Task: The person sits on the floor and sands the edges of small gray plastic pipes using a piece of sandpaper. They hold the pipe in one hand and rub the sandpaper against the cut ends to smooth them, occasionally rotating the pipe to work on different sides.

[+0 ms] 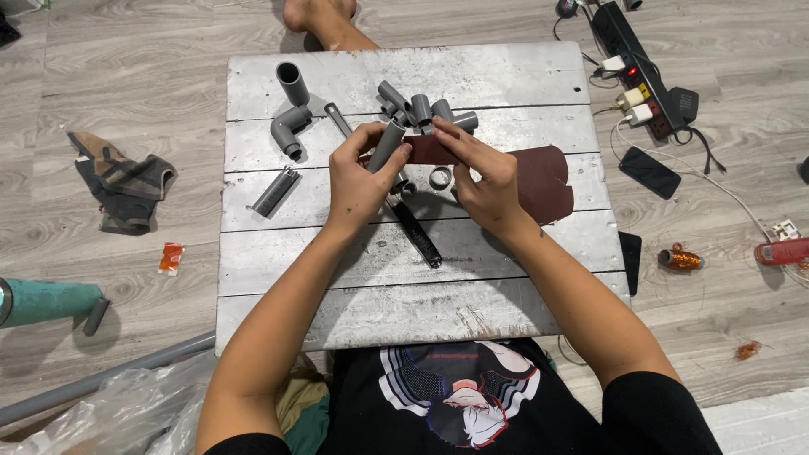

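fingers of the left hand (358,181) clench a short grey pipe (386,145) tilted up and away over the white board (404,286), while the right hand (484,181) pinches brown sandpaper (438,150) just right of it, touching its side.

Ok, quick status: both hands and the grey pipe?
Left hand grips short grey pipe. Right hand presses dark sandpaper strip against it. Pipe fittings clustered just behind on board.
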